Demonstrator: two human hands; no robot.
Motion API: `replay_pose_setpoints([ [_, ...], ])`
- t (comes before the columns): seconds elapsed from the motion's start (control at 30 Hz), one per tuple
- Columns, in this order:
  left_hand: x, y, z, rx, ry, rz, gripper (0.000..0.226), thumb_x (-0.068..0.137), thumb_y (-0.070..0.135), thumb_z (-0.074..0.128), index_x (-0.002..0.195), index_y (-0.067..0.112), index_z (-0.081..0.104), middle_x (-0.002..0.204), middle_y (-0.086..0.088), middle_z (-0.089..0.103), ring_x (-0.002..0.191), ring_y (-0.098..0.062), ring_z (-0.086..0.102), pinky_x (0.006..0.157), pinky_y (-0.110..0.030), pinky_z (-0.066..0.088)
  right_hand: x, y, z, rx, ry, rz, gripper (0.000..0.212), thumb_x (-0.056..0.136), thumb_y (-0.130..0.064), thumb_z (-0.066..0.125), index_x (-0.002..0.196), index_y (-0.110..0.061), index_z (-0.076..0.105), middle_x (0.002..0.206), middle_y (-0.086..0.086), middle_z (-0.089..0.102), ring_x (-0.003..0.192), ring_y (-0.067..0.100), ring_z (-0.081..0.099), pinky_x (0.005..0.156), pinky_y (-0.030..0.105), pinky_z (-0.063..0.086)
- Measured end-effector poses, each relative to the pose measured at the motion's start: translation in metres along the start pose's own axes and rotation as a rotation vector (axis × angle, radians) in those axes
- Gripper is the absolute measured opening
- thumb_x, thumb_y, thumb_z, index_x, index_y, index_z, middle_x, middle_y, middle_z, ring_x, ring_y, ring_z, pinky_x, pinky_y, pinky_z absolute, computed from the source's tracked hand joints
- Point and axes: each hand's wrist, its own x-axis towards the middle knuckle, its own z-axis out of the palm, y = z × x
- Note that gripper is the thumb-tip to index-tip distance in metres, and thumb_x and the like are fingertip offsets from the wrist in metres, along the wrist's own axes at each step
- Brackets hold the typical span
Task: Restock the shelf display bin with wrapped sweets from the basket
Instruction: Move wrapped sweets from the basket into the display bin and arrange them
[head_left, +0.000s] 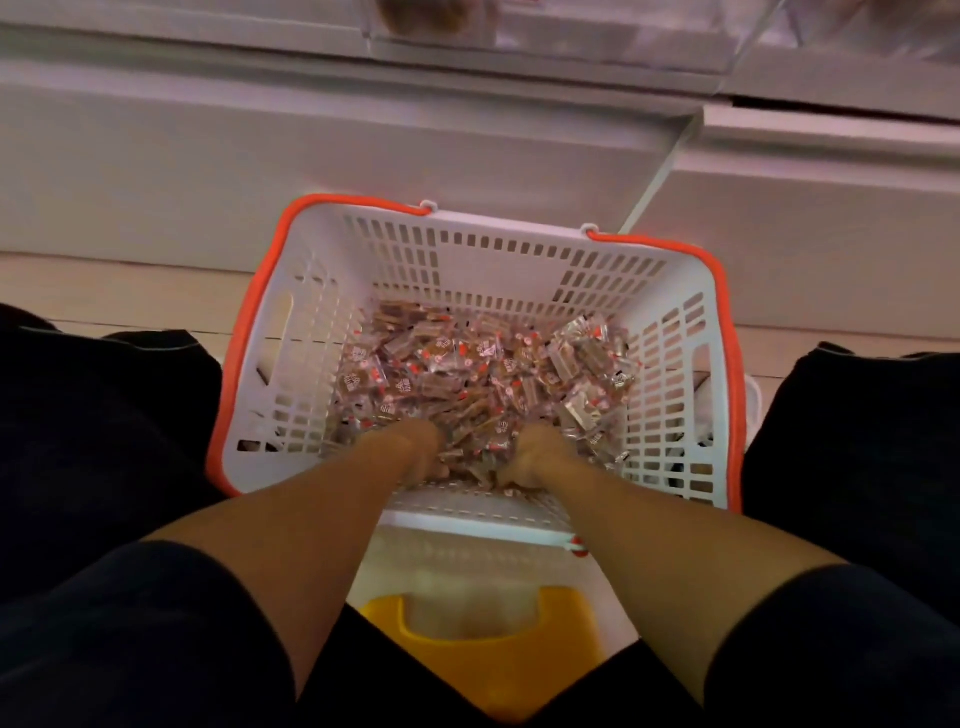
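Note:
A white slotted basket (467, 249) with an orange rim stands on the floor between my knees. Its bottom is covered with several small wrapped sweets (483, 374) in clear, red-marked wrappers. My left hand (423, 449) and my right hand (527, 457) are both dug into the near side of the pile, fingers curled under and buried among the sweets, scooping a heap between them. A clear display bin (545, 31) with brown contents shows blurred at the top edge on the shelf.
A white shelf base (260, 156) runs across behind the basket. A yellow stool (483, 634) sits under me, near the basket's front wall. My dark-clad knees (104, 415) flank the basket on both sides. Pale wooden floor (130, 291) lies to the left.

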Motion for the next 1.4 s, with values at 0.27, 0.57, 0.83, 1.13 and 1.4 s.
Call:
replay_pose_setpoints([
  [0.27, -0.001, 0.005, -0.001, -0.099, 0.147, -0.006, 0.017, 0.097, 0.011, 0.052, 0.109, 0.007, 0.064, 0.104, -0.012, 0.066, 0.092, -0.025, 0.061, 0.073, -0.031, 0.044, -0.001, 0.001, -0.002, 0.216, 0.039, -0.048, 0.026, 0.087, -0.019, 0.073, 0.101, 0.002, 0.069, 0.099, 0.016, 0.069, 0.096, 0.03, 0.065, 0.089, 0.042, 0.055],
  [0.57, -0.017, -0.004, -0.019, -0.393, 0.292, -0.032, 0.042, 0.103, 0.038, 0.043, 0.104, 0.001, 0.063, 0.096, -0.015, 0.064, 0.091, -0.025, 0.062, 0.085, -0.036, 0.049, -0.011, 0.008, -0.027, 0.499, 0.042, 0.026, 0.029, 0.086, -0.015, 0.071, 0.113, -0.005, 0.068, 0.1, 0.013, 0.069, 0.087, 0.027, 0.068, 0.08, 0.036, 0.06],
  [0.83, -0.028, -0.007, -0.031, -0.731, 0.349, -0.06, 0.034, 0.102, 0.034, 0.047, 0.101, 0.004, 0.062, 0.06, -0.007, 0.066, 0.06, -0.018, 0.068, 0.054, -0.024, 0.047, -0.031, 0.01, -0.034, 0.643, -0.053, 0.044, 0.018, 0.09, -0.001, 0.066, 0.108, 0.004, 0.067, 0.104, 0.021, 0.069, 0.083, 0.027, 0.067, 0.084, 0.046, 0.059],
  [1.13, -0.029, -0.006, -0.019, -0.903, 0.118, -0.103, 0.021, 0.101, 0.013, 0.052, 0.11, -0.005, 0.057, 0.09, -0.022, 0.069, 0.072, -0.028, 0.073, 0.064, -0.035, 0.062, -0.027, 0.005, -0.014, 0.199, -0.148, -0.07, 0.069, 0.08, -0.042, 0.078, 0.13, 0.0, 0.056, 0.124, 0.016, 0.063, 0.107, 0.031, 0.065, 0.089, 0.037, 0.056],
  [1.4, -0.035, -0.008, -0.027, -1.066, 0.144, -0.15, 0.03, 0.1, 0.018, 0.053, 0.117, -0.007, 0.054, 0.084, -0.022, 0.063, 0.059, -0.023, 0.067, 0.044, -0.026, 0.055, -0.023, -0.007, -0.031, 0.034, 0.14, -0.106, 0.006, 0.093, -0.009, 0.066, 0.092, -0.003, 0.066, 0.097, 0.013, 0.069, 0.088, 0.026, 0.067, 0.083, 0.037, 0.058],
])
